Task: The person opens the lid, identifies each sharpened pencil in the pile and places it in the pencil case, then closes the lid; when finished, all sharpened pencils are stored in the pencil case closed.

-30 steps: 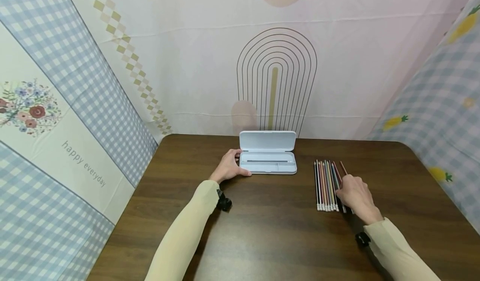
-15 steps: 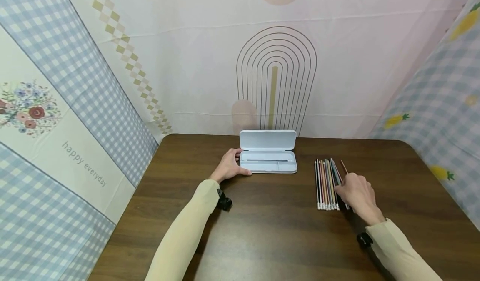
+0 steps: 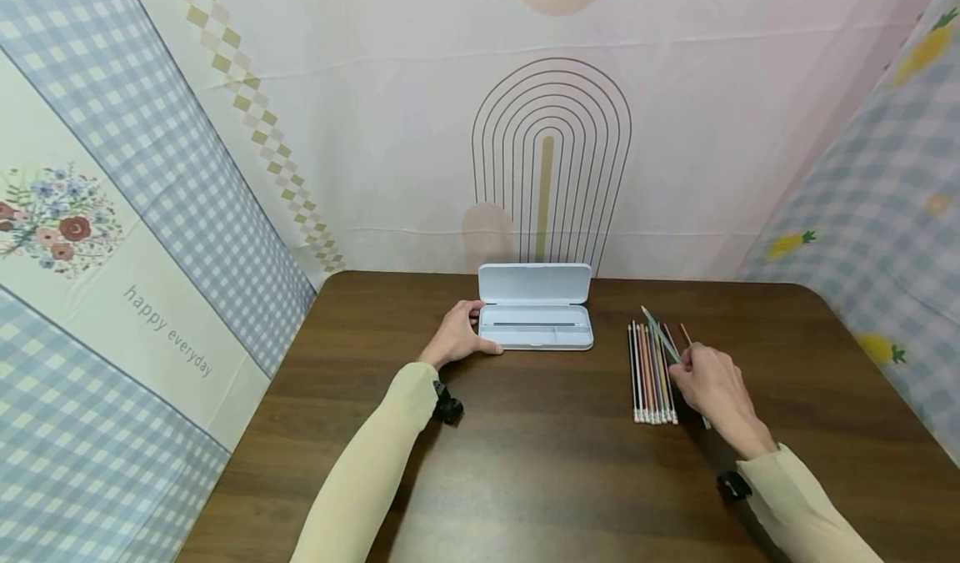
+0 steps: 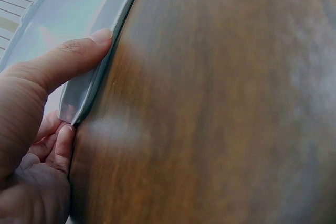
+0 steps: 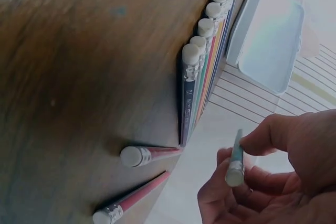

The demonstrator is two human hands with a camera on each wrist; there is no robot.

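Note:
My left hand grips the left end of a pale blue pencil case, which lies with its lid up. In the left wrist view, the thumb presses the case's front edge and the other fingers curl at its end. My right hand pinches a light green pencil between thumb and fingers, lifted and slanting over a row of pencils. White erasers cap the pencils' near ends. Two reddish pencils lie apart from the row, partly hidden under the right hand in the head view.
The brown wooden table meets a printed cloth backdrop behind the case. Checked cloth hangs on the right side. A long thin strip runs lengthwise inside the case; whether it is a pencil or a divider cannot be told.
The light green pencil has been lifted from the right side of the row, its tip swinging up and left. The left hand and the case have stayed put.

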